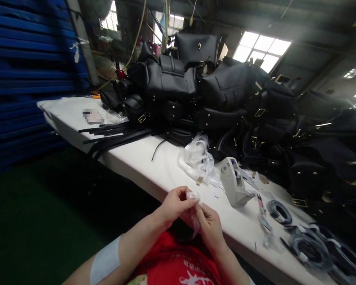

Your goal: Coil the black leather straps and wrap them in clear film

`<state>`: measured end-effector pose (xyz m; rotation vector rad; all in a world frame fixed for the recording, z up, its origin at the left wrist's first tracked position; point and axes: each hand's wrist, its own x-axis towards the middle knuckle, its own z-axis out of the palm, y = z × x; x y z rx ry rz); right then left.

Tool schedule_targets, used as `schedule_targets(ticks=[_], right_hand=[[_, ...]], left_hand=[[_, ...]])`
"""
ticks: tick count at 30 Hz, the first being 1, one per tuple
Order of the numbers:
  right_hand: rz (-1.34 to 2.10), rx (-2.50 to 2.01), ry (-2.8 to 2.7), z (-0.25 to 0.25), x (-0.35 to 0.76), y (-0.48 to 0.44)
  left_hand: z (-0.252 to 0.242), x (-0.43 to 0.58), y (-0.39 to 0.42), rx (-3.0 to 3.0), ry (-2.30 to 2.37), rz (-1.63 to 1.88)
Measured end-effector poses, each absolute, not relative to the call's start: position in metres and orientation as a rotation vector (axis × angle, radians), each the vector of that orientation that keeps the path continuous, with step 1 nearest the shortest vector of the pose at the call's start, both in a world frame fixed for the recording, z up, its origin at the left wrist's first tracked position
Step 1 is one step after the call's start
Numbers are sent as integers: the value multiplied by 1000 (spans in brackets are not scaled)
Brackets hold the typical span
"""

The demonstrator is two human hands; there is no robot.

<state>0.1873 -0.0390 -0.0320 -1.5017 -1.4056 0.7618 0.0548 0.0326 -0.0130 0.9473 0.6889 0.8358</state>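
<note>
Pinching a crumpled clear film (193, 196) in both hands, just above a red shirt (178, 261) and by the near edge of the white counter (136, 162). Closed in grip on either side: thumb against fingers in the left hand (175, 204), much the same in the right hand (209, 223), with a loose end of film hanging down between them. Judging by this, partway through handling that one piece: picked up, but not yet let go or set down. Impossible to tell any contents inside the bunched plastic.

Farther in, on the counter, untouched by either hand: a pale dispenser (233, 186), probably for tape, near a clear sack (195, 158) of loose plastic. Off to the right, dark coils (310, 247), apparently bound with pale bands and so perhaps unused. Off to the left, black strips (115, 138), laid loose in a bunch and not visibly joined to anything.

Behind these, heaped high, many black bags (172, 81), several already fitted with gold-coloured metal parts. Too tangled and dim for sorting finished from unfinished. Beyond the counter's left end, a blue stack (26, 59); farthest back, bright windows (262, 49).
</note>
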Motion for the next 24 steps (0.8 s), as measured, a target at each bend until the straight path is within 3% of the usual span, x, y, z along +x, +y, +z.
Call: schedule_targets(ticks=[17, 24], right_hand=[[436, -1551, -1747, -30, 187, -33], [648, -1620, -1729, -36, 192, -39]], left_hand=[[-23, 44, 37, 1287, 760, 891], [-43, 34, 57, 1398, 1021, 924]])
